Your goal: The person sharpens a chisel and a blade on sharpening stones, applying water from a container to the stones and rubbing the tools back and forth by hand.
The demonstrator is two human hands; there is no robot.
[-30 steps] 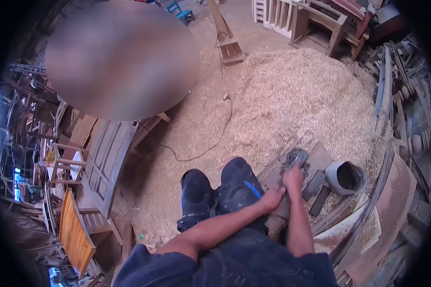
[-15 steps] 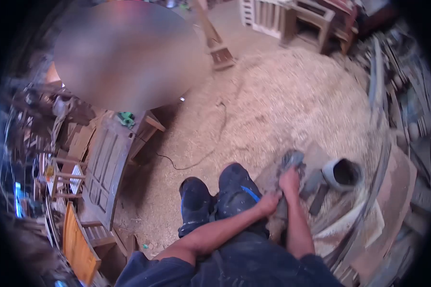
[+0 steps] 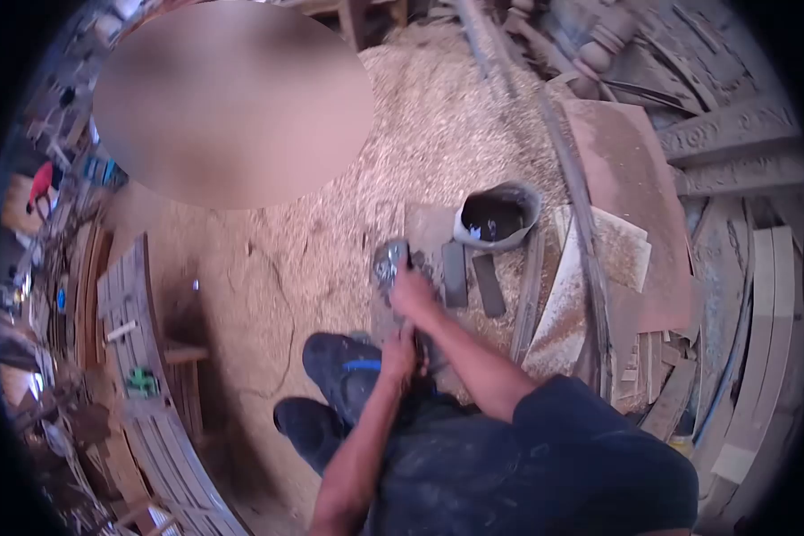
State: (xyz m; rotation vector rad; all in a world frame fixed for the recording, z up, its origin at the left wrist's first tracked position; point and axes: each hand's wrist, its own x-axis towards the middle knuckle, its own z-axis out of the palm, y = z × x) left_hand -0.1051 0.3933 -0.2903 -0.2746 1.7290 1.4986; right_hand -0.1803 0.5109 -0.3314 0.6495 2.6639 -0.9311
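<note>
My right hand (image 3: 413, 293) is closed at a dark, wet-looking grey object (image 3: 389, 260) that lies low in front of my knees. I cannot make out its kind. Just below, nearer my body, my left hand (image 3: 400, 355) is closed beside my knee; what it grips is hidden. Two dark rectangular blocks (image 3: 455, 275) (image 3: 489, 286) like sharpening stones lie right of my right hand. Behind them stands a pale round bucket (image 3: 509, 238) with dark liquid in it. A flat board (image 3: 429, 228) lies under these things.
Wood shavings (image 3: 438, 116) cover the floor ahead. A long pole (image 3: 573, 196), a dusty white sheet (image 3: 558, 313) and a pinkish panel (image 3: 634, 179) lie right. Stacked timber (image 3: 764, 348) is beyond. A slatted door (image 3: 143, 375) with a green tool (image 3: 142, 382) stands left, beside a cord (image 3: 290, 313).
My view has turned right, so the bucket, blocks and hands appear further left. The right-hand timber shows more. Both hands stay low and close together at the grey object.
</note>
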